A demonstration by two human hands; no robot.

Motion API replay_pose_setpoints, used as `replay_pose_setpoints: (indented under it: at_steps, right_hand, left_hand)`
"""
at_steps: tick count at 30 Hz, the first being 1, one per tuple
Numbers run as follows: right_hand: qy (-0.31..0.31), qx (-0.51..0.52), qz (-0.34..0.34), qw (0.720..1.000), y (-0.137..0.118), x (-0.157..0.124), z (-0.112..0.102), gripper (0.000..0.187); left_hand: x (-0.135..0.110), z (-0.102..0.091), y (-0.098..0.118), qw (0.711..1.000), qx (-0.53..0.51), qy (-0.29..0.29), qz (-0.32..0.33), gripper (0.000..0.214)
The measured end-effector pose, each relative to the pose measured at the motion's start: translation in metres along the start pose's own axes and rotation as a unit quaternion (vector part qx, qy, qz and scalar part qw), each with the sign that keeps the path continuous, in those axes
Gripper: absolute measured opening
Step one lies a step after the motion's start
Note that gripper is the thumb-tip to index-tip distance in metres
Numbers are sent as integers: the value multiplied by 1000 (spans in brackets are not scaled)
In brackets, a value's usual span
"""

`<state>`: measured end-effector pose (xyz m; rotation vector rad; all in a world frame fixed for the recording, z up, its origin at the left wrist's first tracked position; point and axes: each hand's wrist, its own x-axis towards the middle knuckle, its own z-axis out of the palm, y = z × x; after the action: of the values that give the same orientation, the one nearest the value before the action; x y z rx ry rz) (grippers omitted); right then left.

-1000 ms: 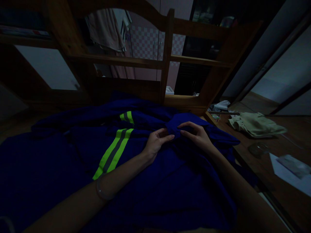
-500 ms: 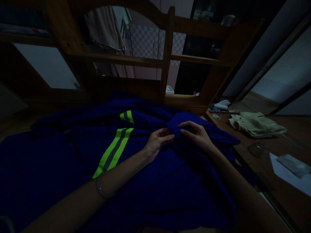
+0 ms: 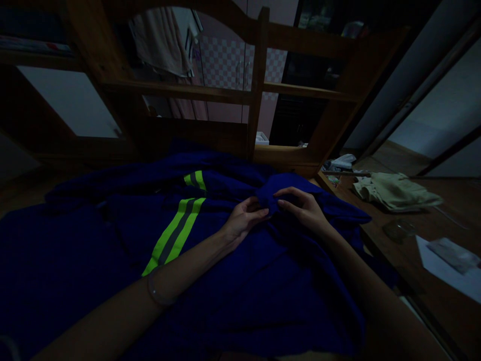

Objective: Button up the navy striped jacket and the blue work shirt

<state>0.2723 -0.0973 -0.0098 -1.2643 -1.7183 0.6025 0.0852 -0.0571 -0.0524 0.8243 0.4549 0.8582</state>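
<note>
Blue work clothing point(image 3: 225, 276) with yellow-green and grey reflective stripes point(image 3: 176, 233) lies spread in front of me, rumpled in folds. Near its middle, my left hand point(image 3: 244, 220) pinches an edge of the blue cloth between thumb and fingers. Just to the right, my right hand point(image 3: 300, 205) is curved over the same raised piece of fabric, its thumb and index fingertips on the cloth close to the left hand's fingers. Whether a small thing sits between the right fingertips is too dark to make out. A clear bangle point(image 3: 160, 291) circles my left wrist.
A wooden frame with openings point(image 3: 259, 90) rises behind the clothing. On the brown table point(image 3: 443, 220) at right are a folded pale-green cloth point(image 3: 396, 190), a glass jar point(image 3: 399, 229) and a white sheet point(image 3: 447, 265) with a clear packet on it. Light is dim.
The view has shifted very slightly. Both hands stay at the same spot on the blue cloth, with only tiny finger movement.
</note>
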Motion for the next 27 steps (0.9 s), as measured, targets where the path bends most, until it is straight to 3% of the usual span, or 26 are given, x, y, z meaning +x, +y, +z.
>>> replay_pose_setpoints:
  at_steps: [19,27]
  right_hand:
    - [-4,6,13,1000,3,-1,-1,24]
    - [-9,7,19,1000,-6,-2,-1,25]
  left_hand:
    - [1,0,-1,1000,-30,-2,-6,38]
    - [-2,0,-1,1000,-9,8,-9,26]
